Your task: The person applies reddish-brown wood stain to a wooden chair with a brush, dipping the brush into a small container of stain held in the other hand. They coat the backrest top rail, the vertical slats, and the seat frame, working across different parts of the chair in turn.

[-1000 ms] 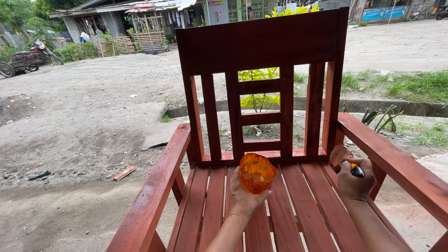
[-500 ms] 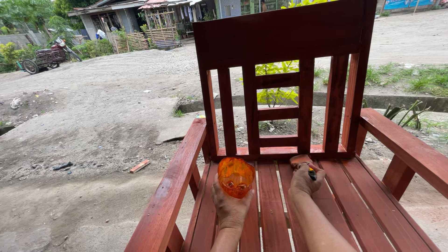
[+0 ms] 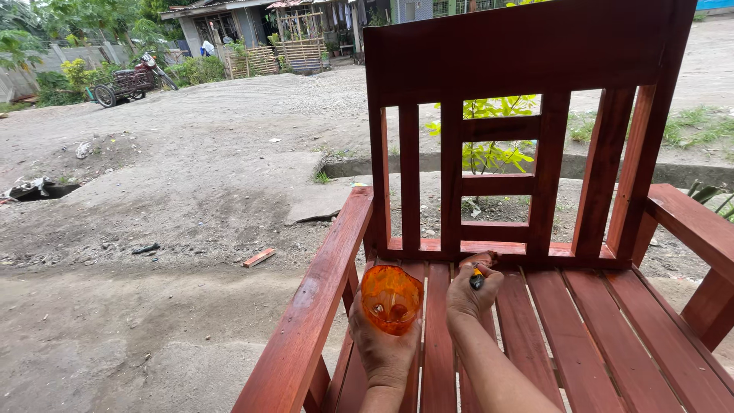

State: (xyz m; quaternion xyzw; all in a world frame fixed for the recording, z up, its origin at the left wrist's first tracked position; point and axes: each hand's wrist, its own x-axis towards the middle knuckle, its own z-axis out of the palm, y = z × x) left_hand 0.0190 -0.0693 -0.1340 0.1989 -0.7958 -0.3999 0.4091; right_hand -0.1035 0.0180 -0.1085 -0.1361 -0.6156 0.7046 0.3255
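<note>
An orange translucent cup (image 3: 391,297) is grasped from below by the left hand (image 3: 382,348), above the slatted seat (image 3: 589,336) of a red wooden chair (image 3: 520,53); a small brush (image 3: 476,279) is clenched in the right hand (image 3: 472,291), held against a seat slat near the backrest.

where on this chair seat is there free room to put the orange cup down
Bare slats on the seat between the right hand and the right armrest. Crowded by the left armrest, where the left hand holds the orange cup.
</note>
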